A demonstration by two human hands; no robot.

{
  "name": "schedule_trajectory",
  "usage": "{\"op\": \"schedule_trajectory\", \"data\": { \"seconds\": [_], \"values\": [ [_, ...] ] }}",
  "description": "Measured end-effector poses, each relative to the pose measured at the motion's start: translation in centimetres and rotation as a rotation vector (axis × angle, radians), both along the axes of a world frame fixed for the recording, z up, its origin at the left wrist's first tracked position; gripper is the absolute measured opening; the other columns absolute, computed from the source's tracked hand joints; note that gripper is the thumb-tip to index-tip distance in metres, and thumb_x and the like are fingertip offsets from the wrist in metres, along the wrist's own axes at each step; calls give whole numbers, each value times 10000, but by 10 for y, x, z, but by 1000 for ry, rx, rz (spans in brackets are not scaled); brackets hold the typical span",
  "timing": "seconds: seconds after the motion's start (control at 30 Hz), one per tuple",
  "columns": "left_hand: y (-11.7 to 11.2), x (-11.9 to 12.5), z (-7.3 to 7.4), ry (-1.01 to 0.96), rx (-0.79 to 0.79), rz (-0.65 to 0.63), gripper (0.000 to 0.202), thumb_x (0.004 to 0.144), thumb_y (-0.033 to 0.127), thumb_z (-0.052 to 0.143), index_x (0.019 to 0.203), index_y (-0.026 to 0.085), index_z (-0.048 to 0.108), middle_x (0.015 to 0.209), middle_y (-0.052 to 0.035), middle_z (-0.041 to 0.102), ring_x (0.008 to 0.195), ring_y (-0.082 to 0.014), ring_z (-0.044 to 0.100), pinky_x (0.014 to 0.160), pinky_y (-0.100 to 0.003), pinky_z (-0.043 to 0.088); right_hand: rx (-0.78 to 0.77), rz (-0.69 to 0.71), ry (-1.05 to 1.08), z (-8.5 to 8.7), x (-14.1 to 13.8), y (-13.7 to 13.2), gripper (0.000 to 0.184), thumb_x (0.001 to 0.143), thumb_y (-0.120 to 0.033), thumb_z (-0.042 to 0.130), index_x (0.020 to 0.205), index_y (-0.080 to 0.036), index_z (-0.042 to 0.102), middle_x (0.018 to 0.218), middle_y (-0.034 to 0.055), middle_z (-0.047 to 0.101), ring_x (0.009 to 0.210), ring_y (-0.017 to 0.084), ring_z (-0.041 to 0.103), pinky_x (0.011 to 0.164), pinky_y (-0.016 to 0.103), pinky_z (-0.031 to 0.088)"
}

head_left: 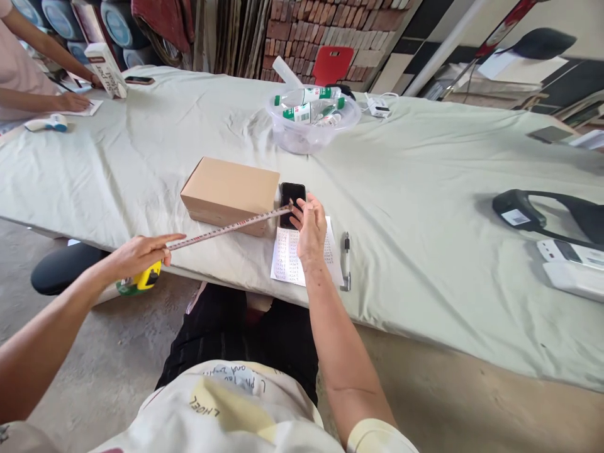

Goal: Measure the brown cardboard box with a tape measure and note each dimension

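Observation:
My left hand holds a yellow and green tape measure just off the table's front edge, its index finger stretched out along the blade. The blade slants up to the right, passing in front of a closed brown cardboard box. Its hook end is close to the fingertips of my right hand; whether they touch is not clear. The fingers of that hand are apart, over a black phone. Partly under my right wrist lies a sheet of handwritten paper, with a pen beside it.
A clear plastic basin holding several bottles stands behind the box on the cloth-covered table. To the right are a black handled object and a white device. Far left, another person's hand rests on paper by a white box.

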State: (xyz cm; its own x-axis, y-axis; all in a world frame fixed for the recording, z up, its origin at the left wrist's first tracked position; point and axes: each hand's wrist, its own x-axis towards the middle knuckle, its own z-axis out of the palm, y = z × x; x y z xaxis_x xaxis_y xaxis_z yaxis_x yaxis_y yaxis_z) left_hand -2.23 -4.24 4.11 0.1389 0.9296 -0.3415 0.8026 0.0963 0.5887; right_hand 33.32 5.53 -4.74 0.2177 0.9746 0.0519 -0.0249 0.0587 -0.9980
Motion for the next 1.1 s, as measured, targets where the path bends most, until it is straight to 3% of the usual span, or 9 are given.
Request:
{"op": "schedule_trajectory", "data": {
  "seconds": [0.07,0.13,0.33,0.53,0.73,0.93,1.1],
  "values": [
    [18,-14,4,65,1,-90,789,858,439,477,1582,129,422,808,-9,767,629,-178,598,653,-243,453,28,-22,-23,3,2,-2,597,977,-625,386,1461,-280,441,1491,136,572,1279,247,647,1060,483,523],
    [34,-24,9,137,13,-134,856,866,420,458,1644,118,268,836,-9,779,601,-161,555,673,-248,443,58,-31,-63,7,2,-5,594,969,-632,404,1437,-270,463,1476,140,583,1260,255,658,1058,491,523],
    [64,-25,30,195,-62,-170,973,821,425,507,1673,109,157,828,-32,792,605,-203,550,663,-279,423,172,32,-256,27,-4,-11,712,951,-724,411,1469,-241,488,1530,147,544,1374,287,569,1145,511,455],
    [74,-14,41,169,-140,-130,1011,763,390,526,1674,138,168,774,-36,774,600,-234,587,597,-280,413,202,212,-437,48,-9,12,810,915,-833,346,1393,-239,619,1501,87,593,1437,280,507,1237,492,363],
    [66,-9,33,131,-138,-193,980,751,362,529,1661,139,241,693,-18,726,590,-207,563,605,-266,399,64,407,-599,66,-8,47,843,853,-901,344,1130,-237,782,1451,85,637,1500,346,427,1251,552,309],
    [59,-14,21,128,-146,-238,922,776,362,505,1649,153,293,705,-10,728,587,-202,568,597,-263,397,6,504,-621,79,-3,54,830,901,-852,345,1160,-189,771,1371,104,690,1337,348,598,1212,521,356],
    [64,-16,21,159,-148,-233,911,787,335,512,1647,131,290,712,-18,728,600,-200,562,607,-257,391,-24,478,-645,73,-1,55,805,905,-834,383,1251,-196,732,1551,113,537,1495,366,424,1249,537,279]
  ]
}}
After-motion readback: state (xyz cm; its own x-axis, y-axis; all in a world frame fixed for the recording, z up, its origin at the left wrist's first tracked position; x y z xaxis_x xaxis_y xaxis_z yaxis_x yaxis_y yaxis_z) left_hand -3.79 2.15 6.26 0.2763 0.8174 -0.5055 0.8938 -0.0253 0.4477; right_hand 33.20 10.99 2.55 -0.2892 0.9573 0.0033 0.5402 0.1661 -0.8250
